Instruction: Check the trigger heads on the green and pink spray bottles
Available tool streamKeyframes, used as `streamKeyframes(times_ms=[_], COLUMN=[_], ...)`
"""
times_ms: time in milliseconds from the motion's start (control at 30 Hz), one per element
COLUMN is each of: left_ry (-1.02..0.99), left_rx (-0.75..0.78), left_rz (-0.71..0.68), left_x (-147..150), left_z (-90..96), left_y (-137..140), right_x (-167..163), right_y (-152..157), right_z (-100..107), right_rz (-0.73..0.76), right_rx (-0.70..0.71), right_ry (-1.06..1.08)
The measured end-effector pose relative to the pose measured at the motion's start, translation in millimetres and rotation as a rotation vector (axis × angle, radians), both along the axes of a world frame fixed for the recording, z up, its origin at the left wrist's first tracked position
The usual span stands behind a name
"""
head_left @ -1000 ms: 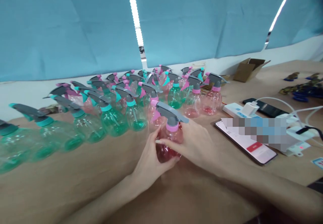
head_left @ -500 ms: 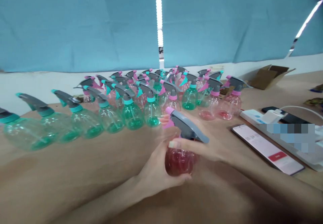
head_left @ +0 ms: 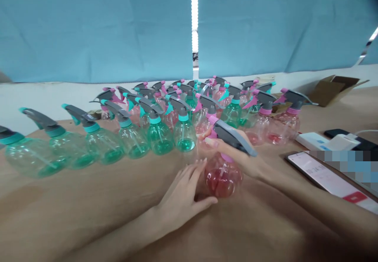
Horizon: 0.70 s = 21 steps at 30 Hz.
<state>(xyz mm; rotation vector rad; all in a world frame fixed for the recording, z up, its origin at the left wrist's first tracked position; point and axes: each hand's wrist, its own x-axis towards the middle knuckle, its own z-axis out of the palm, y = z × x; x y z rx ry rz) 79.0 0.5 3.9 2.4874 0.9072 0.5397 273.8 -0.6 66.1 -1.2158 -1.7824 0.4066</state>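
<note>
Two hands (head_left: 180, 195), one held bottle (head_left: 223, 179) — six front-row green bottles (head_left: 161, 138)

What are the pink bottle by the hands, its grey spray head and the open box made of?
Pink bottle: probably plastic, glossy and see-through, with highlights. Grey spray head: likely plastic, opaque, with a soft sheen. Open box: seemingly cardboard, matt brown with thin flaps.

Cropped: 1 green bottle (head_left: 32, 155), spray head (head_left: 6, 133) cut by the left edge; 1 lit phone (head_left: 325, 178), cut by the right. Partly hidden: right hand (head_left: 238, 159), behind the grey trigger head (head_left: 233, 136) of 1 pink bottle (head_left: 223, 179).
</note>
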Motion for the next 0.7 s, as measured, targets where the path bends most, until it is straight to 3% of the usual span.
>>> streamKeyframes(times_ms=[233,700], left_ry=[0.207,0.147], left_rx=[0.16,0.232], left_rz=[0.053,0.02], left_x=[-10,-9], left_z=[-11.8,-14.3], left_y=[7,8], right_x=[13,25], right_y=[8,5], right_z=[-1,-2], right_rz=[-0.035,-0.075], right_rx=[-0.03,0.002], right_ry=[0.074,-0.002])
